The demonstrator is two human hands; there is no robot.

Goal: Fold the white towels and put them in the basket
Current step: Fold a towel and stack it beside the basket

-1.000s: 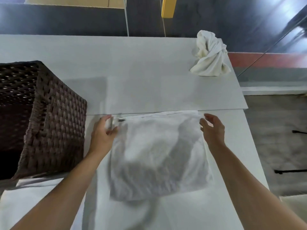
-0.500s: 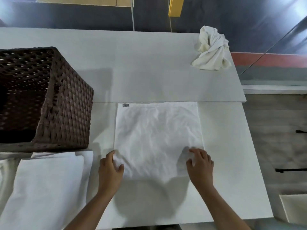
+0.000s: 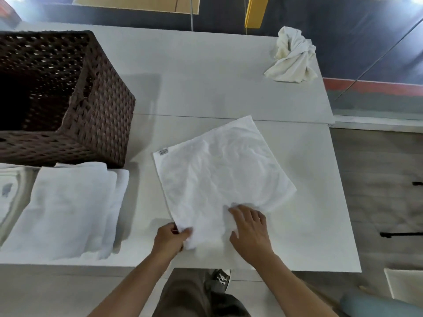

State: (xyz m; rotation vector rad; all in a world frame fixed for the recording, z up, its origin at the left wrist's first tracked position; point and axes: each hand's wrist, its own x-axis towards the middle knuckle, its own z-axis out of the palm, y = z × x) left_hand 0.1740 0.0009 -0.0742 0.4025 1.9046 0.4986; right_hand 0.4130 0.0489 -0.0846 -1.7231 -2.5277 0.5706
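A white towel (image 3: 219, 175) lies flat on the white table (image 3: 206, 83), turned at an angle, its label at the far left corner. My left hand (image 3: 170, 239) pinches the towel's near corner between thumb and fingers. My right hand (image 3: 249, 227) rests on the towel just right of that corner, fingers spread and bunching the cloth a little. A dark woven basket (image 3: 75, 106) stands at the left. Folded white towels (image 3: 66, 209) lie in front of the basket. A crumpled white towel (image 3: 293, 58) sits at the table's far right corner.
The table's near edge runs just under my hands, and its right edge drops to the floor. My shoe (image 3: 219, 280) shows below the table. A yellow object (image 3: 254, 10) stands behind the table's far edge.
The towel went from held up by its top corners to spread flat, then turned at an angle. My hands moved to its near edge and now sit closer together at the near corner.
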